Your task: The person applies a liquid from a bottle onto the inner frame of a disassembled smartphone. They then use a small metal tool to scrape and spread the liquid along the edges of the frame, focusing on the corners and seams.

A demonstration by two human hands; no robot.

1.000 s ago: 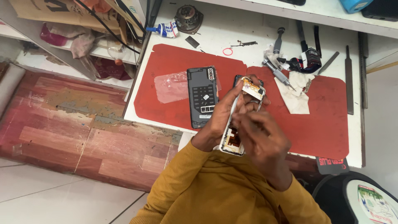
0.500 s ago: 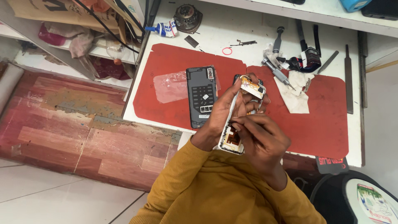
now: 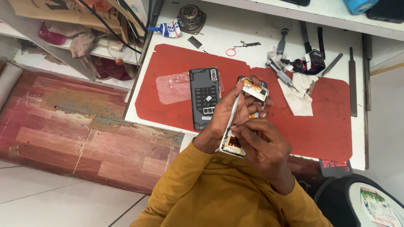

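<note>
Right now both hands work on an opened phone body (image 3: 243, 112), held up just above the near edge of the counter (image 3: 219, 33). Seemingly to steady it, the left hand (image 3: 223, 115) wraps around the phone's left long edge, fingers curled over its upper half and gripping it firmly. The right hand (image 3: 263, 145) is pinched closed over the phone's lower half, fingertips (image 3: 239, 128) pressed together on the exposed inside; whether they hold a small tool or part I cannot tell. The phone is tilted on its edge, presumably so its open interior faces the right hand. Its long axis runs from near the person's chest up and away toward the back of the counter, leaning a little to the right, with the end carrying a yellowish board part farthest from the body. Just left of the left hand, a dark back cover (image 3: 204, 96) lies flat on the red mat (image 3: 328, 126), its long axis also running away from the person, beside a clear plastic sheet (image 3: 172, 87). Beyond and to the right of the hands lie a white cloth (image 3: 299, 98), a screwdriver (image 3: 281, 75) and a long metal file (image 3: 352, 82). A glue tube (image 3: 166, 29) sits well beyond on the left.
</note>
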